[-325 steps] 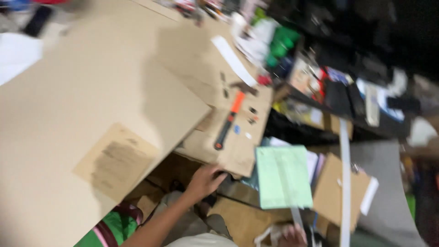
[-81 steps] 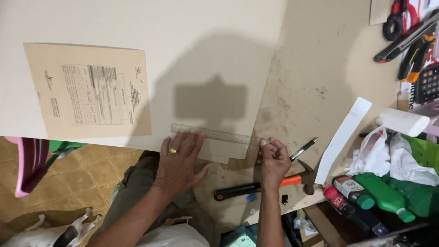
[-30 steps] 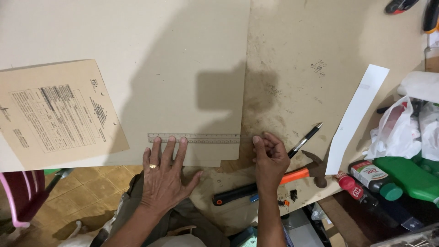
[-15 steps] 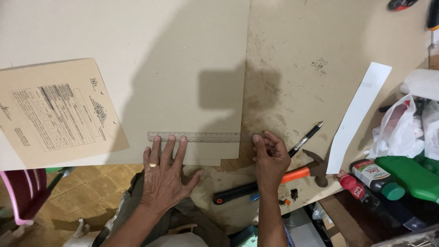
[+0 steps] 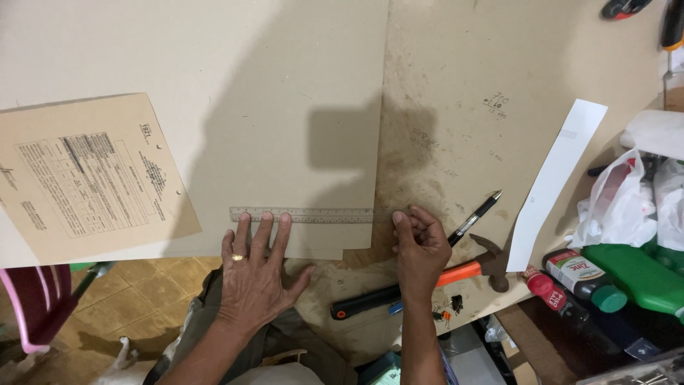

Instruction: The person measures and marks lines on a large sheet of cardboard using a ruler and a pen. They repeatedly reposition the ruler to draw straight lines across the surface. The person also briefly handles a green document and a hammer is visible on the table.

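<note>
A metal ruler [image 5: 306, 214] lies flat across the near edge of a large tan cardboard sheet [image 5: 214, 85]. My left hand [image 5: 255, 274] presses on it with its fingers spread, a ring on one finger. My right hand [image 5: 422, 246] sits at the ruler's right end, fingers curled, fingertips touching the end of the ruler; nothing is gripped in it. A black pen [image 5: 474, 218] lies just right of that hand. An orange-handled hammer [image 5: 427, 284] lies under and behind my right hand.
A printed tan form [image 5: 85, 185] rests on the sheet at left. A white paper strip [image 5: 556, 182] lies at right, beside plastic bags [image 5: 627, 199], a green bottle [image 5: 634, 274] and a red-capped bottle [image 5: 541, 289]. A pink chair [image 5: 28, 299] stands below left.
My hands and the ruler have stayed almost still over the last second; earlier the view shifted and the ruler was laid straight along the sheet's near edge.
</note>
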